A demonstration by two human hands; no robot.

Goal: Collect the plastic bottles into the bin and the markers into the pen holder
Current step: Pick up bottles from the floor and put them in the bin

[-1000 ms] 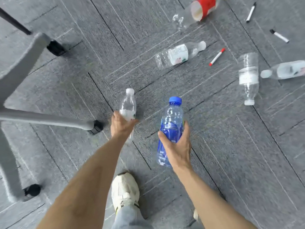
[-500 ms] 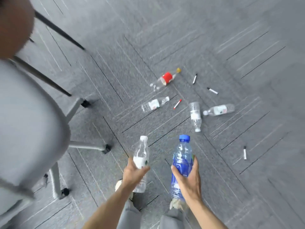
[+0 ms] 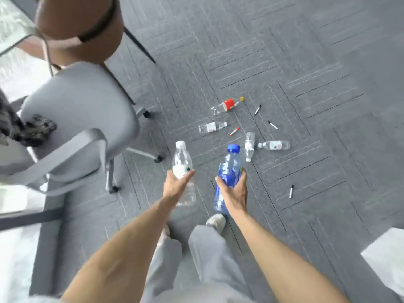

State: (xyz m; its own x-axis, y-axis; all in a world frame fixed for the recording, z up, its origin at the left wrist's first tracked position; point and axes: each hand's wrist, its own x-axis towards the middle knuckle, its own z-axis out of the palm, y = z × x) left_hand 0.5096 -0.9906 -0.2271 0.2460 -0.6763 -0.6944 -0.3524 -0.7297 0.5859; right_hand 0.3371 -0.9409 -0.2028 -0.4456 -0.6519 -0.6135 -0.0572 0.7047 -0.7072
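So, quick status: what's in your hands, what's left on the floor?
Left hand grips clear bottle, right hand grips blue bottle. Four bottles, four markers on carpet. Chair close on left.

clear bottle (image 3: 182, 158): lower body partly covered by the left grip (image 3: 175, 186); label print smeared
blue bottle (image 3: 229, 167): middle covered by the right grip (image 3: 235, 193)
lying bottles (image 3: 212, 127): label print too small to read
markers (image 3: 272, 125): too small for any print
chair (image 3: 80, 119): motion-blurred, cut by the left edge
dark cloth (image 3: 32, 130): cut by the left edge, pattern smeared
brown round thing (image 3: 83, 22): blurred, cut by the top edge; cannot tell what
shoe (image 3: 216, 221): only the toe shows beyond the trouser leg (image 3: 209, 243)
white patch (image 3: 384, 263): cut by the right edge; cannot tell what
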